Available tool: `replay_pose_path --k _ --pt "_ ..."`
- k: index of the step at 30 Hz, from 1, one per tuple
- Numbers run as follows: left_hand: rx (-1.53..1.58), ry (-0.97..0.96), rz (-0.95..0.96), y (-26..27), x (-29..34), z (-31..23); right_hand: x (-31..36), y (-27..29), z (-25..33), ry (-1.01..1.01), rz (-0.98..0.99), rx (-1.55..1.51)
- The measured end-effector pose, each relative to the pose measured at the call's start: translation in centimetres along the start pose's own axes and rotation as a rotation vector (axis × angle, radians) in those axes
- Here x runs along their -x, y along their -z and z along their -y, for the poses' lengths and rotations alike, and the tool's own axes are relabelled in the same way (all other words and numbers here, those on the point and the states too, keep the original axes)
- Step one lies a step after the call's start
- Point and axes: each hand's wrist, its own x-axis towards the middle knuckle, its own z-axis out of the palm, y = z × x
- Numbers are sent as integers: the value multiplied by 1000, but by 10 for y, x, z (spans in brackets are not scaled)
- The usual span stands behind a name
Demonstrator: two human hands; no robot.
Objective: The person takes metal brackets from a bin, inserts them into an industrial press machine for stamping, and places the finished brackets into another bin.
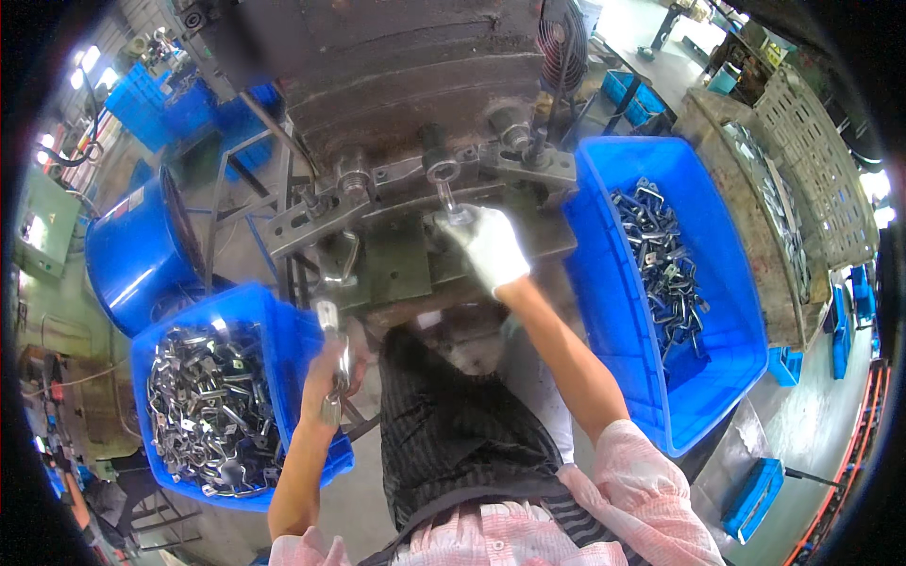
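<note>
My right hand (495,250), in a white glove, reaches to the press bed. Its fingers are closed round a shiny metal piece with a ring-like upper end (447,196), under the middle of the press. Lower left, my left hand (332,373) is blurred and closed round a shiny bent metal bracket (329,319) that sticks out above and below it. Another bent metal part (351,259) is on the left part of the press bed (396,259), between my two hands and beyond the left one.
A blue bin (293,340) heaped with bent metal parts (212,406) stands on my left. To the right, a larger blue bin (703,311) holds similar parts (661,255). The heavy press (406,85) rises ahead. A blue drum (142,250) stands far left, and a wooden crate (708,132) far right.
</note>
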Motion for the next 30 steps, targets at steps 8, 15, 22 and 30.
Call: replay_pose_path --k 8,15,22,30 --pt "-49 -60 116 -8 12 -7 -2 -6 -12 36 -25 -88" --pt "-51 -8 129 -9 13 -9 -3 1 -6 -21 33 -54" --pt "60 -56 96 -17 18 -10 -1 -1 -14 92 -60 -44" --pt "-2 -112 199 -30 15 -39 15 38 -20 466 -107 130"
